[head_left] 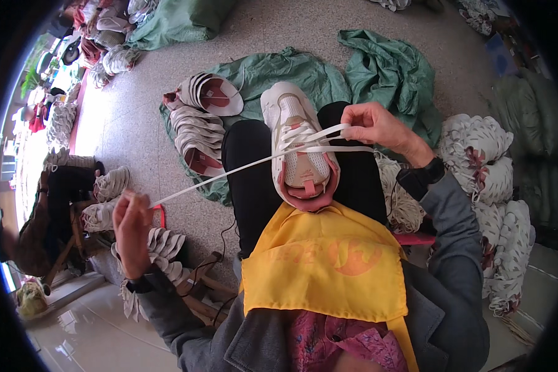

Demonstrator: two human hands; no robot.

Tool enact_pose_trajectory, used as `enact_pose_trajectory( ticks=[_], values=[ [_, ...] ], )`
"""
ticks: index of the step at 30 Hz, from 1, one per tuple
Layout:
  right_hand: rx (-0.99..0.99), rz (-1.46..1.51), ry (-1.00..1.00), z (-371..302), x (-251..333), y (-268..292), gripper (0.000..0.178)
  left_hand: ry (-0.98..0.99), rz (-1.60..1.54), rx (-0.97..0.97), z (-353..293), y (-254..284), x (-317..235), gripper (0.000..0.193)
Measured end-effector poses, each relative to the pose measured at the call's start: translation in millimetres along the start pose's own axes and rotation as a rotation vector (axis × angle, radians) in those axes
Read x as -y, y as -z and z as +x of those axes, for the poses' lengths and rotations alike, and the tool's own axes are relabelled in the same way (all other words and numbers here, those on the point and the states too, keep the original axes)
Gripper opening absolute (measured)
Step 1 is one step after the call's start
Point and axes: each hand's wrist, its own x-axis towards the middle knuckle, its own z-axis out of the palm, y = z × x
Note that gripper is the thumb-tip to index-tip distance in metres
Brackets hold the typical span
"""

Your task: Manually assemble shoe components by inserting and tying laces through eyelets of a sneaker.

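A white and beige sneaker (289, 127) with a pink collar lies between my thighs, its toe pointing away from me. A flat white shoelace (229, 172) runs through its eyelets. My left hand (132, 226) is out to the left with fingers closed on one end of the lace, which stretches straight from the shoe. Close to the shoe's right side, my right hand (375, 129) pinches another length of the lace between thumb and fingers. A further strand passes below that hand across my right thigh, its end hidden.
Stacked shoe uppers (198, 133) rest on a green sack (266, 68) in front of me. Bundles of white uppers (477, 155) pile up at the right, beside a hank of cord (403, 198). At the left, another person (37, 211) sits near more uppers (111, 183).
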Motion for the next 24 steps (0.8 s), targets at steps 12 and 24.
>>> enact_pose_trajectory(
  ticks=[12,24],
  values=[
    [-0.222,-0.25,0.304,17.2,18.5,-58.6,0.01,0.094,0.046,-0.181,-5.4,153.6,42.1,0.007],
    [-0.081,-0.658,0.516,43.9,47.7,-82.6,0.007,-0.368,0.581,0.193,33.5,-113.7,57.7,0.017]
  ],
)
